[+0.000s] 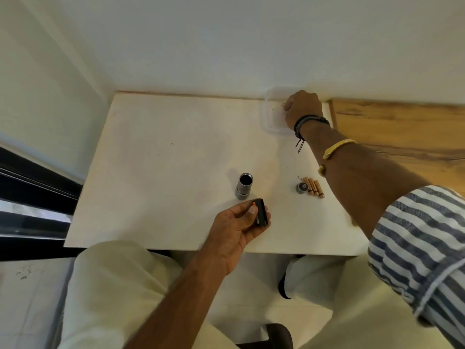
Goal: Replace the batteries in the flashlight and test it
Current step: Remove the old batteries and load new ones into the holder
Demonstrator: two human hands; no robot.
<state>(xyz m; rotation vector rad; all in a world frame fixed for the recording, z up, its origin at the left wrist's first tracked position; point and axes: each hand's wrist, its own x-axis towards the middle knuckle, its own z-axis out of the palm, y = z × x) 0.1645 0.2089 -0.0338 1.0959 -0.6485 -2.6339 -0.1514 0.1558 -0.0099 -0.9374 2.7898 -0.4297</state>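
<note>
- Left hand (235, 224), nearest, grips a black battery holder (260, 213) between thumb and fingers above the white table (156, 172).
- At its 12 o'clock the silver flashlight body (243, 186) stands upright, open end up.
- At 2 o'clock lie copper batteries (313, 187) touching the tail cap (302, 186).
- Farthest, right hand (303, 108) reaches into a clear container (273, 114); its grasp cannot be told.

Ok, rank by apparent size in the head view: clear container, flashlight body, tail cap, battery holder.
1. clear container
2. flashlight body and battery holder: similar, and the holder sits nearer the camera, so unranked
3. tail cap
</note>
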